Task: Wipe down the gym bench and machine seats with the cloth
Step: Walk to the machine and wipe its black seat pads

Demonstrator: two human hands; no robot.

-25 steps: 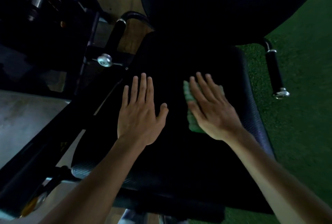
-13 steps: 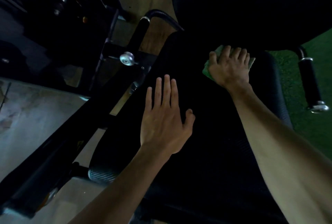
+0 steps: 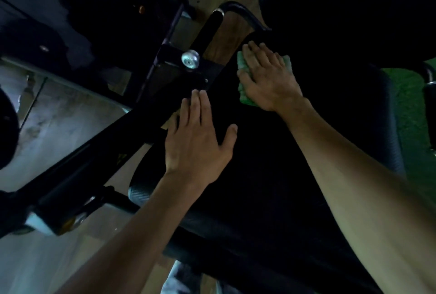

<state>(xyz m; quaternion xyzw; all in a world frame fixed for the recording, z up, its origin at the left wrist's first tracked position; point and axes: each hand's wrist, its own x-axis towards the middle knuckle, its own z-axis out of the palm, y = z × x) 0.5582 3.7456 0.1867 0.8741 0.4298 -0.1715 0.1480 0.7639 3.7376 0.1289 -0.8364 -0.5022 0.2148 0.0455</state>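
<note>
Both forearms enter from the bottom edge, bare, angled up toward frame centre. Left hand (image 3: pixel 198 138) sits centre frame, palm down, flat, fingers straight and close together pointing up, thumb splayed to the right. Right hand (image 3: pixel 266 76) is higher, upper centre, palm down, fingers spread and slightly curled, pointing upper left, pressing flat. Right forearm runs diagonally from lower right, wrist straight.

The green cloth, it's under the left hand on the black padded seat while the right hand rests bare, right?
Not quite: the head view shows the green cloth under the right hand on the black padded seat; the left hand rests bare.
</note>
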